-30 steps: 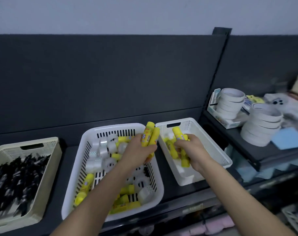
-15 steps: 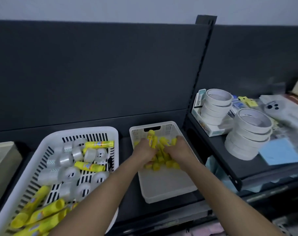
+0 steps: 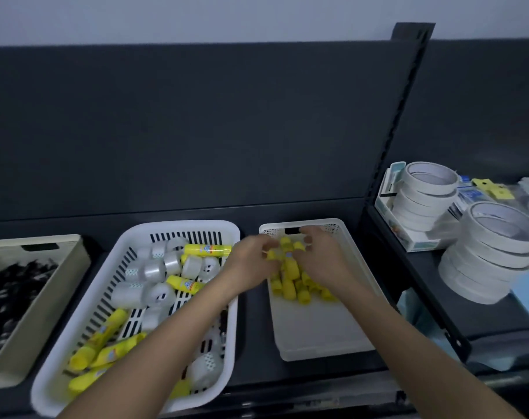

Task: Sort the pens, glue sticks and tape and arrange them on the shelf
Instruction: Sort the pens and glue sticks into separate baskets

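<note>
Both hands are being held over the far end of the small white tray (image 3: 317, 328). The left hand (image 3: 251, 258) is being curled round one of the yellow glue sticks (image 3: 290, 276) heaped there. The right hand (image 3: 320, 255) is being arched over the same heap with bent fingers, and whether anything is being pinched by it cannot be told through the blur. Glue sticks are, by this judgement, being gathered into the tray, a step only partly done, since stray glue sticks (image 3: 106, 337) are lying among clear tape rolls (image 3: 154, 270) in the slotted basket (image 3: 178, 228) alongside. A reach across into that basket is being called for next, with yellow tubes being picked from between the rolls.
</note>
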